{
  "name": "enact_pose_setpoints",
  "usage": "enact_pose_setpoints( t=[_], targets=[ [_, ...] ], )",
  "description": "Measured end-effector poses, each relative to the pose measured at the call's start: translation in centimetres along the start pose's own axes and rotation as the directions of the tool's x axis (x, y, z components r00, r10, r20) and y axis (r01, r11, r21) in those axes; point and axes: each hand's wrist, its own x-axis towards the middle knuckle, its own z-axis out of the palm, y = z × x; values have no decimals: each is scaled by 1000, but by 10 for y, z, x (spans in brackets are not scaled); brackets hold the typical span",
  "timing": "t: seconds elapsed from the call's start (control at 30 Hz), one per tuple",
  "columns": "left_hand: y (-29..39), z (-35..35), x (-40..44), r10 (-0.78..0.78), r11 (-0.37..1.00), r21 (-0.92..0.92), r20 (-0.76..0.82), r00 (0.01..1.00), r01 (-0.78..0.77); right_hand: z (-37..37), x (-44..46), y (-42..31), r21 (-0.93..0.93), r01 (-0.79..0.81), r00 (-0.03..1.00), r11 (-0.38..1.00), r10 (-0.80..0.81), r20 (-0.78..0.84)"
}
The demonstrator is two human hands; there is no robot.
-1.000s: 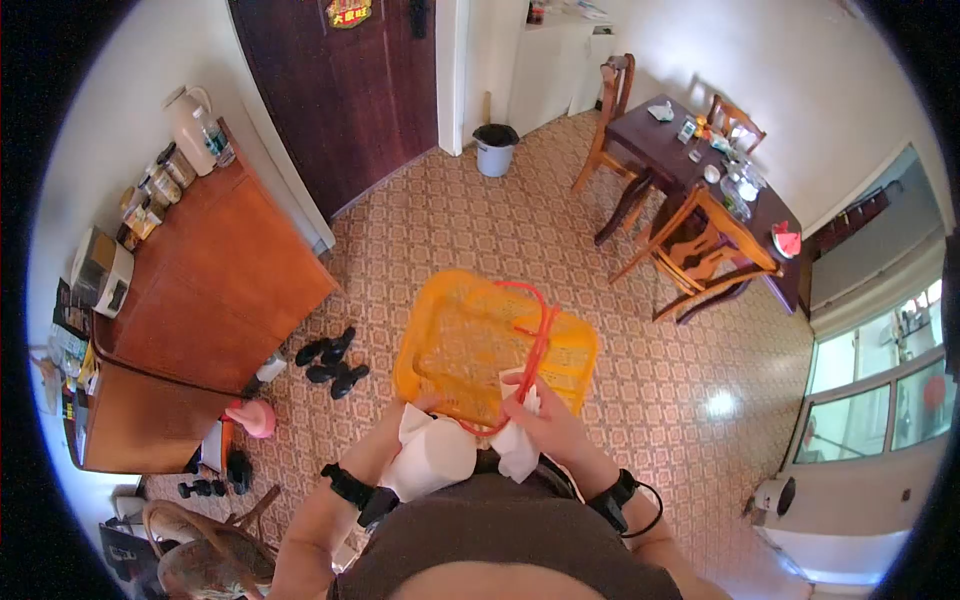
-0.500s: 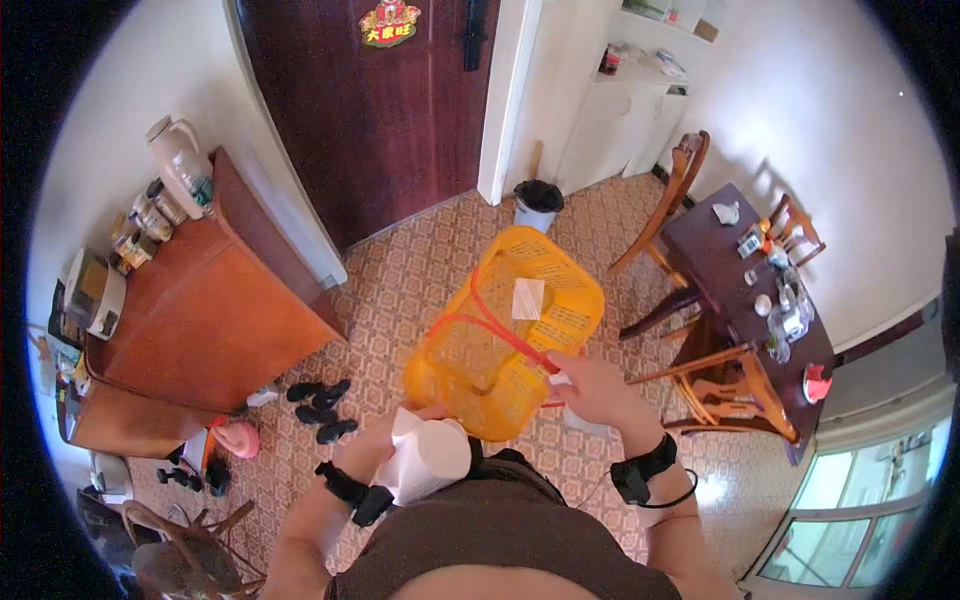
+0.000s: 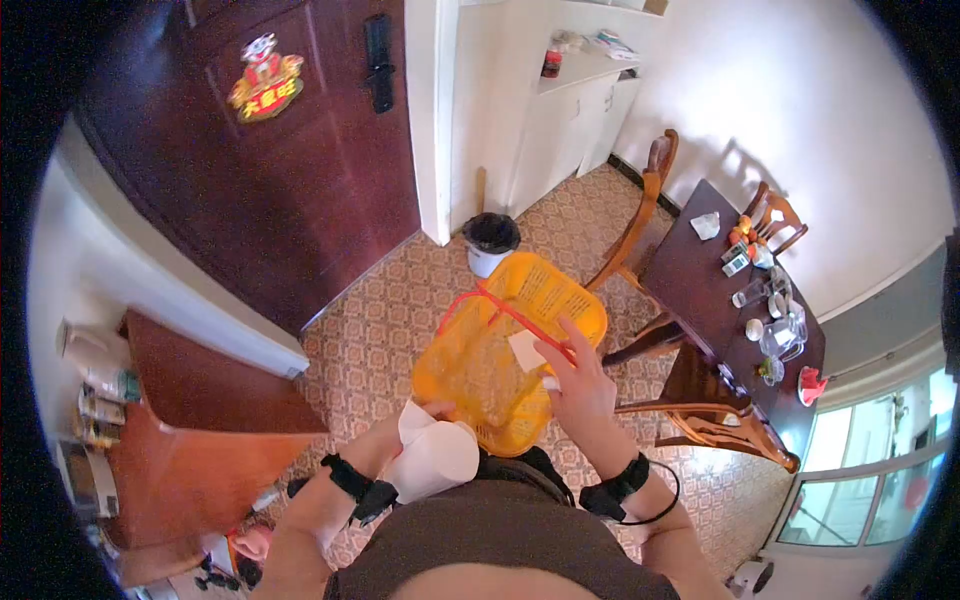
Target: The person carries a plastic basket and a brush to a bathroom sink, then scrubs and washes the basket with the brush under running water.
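Observation:
A yellow plastic basket with thin red handles hangs in front of my body, tilted. The fingers of my left hand are closed on its near left edge; the rest of that hand is largely hidden. A white paper roll rests against the left hand and wrist, close to my torso. My right hand is over the basket's right side, fingers spread beside the red handle. Between those fingers and the basket's inside shows a flat white piece, perhaps paper.
A dark table with jars, bags and fruit stands right, wooden chairs around it. Ahead are a lined bin and a dark red door. An orange-brown cabinet is at left. Patterned tiles cover the floor.
My right hand has loosened from the red handle and its fingers have spread. The view has turned, bringing the door and bin closer. The left hand stays at the basket's edge.

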Motion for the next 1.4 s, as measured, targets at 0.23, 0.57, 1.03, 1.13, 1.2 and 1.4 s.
enact_pose_setpoints(
  t=[0.23,0.57,1.03,1.13,1.2,1.4],
  targets=[
    [85,-20,103,49,999,3,-34,998,-49,62,70,72,258,218,895,941,-298,333],
    [193,-36,219,127,989,-54,-169,977,-138,148,228,187,170,367,590,915,-370,718],
    [313,-150,272,147,972,-152,-203,968,-179,153,575,267,215,240,912,947,-295,283],
    [333,-154,276,169,962,-183,-194,966,-205,193,594,268,6,443,744,896,-372,554],
    [357,-145,273,267,942,-154,-187,945,-297,225,601,274,12,367,793,930,-320,518],
    [385,-148,300,327,939,-37,-220,919,-343,262,651,261,137,229,695,964,-261,669]
  ],
)
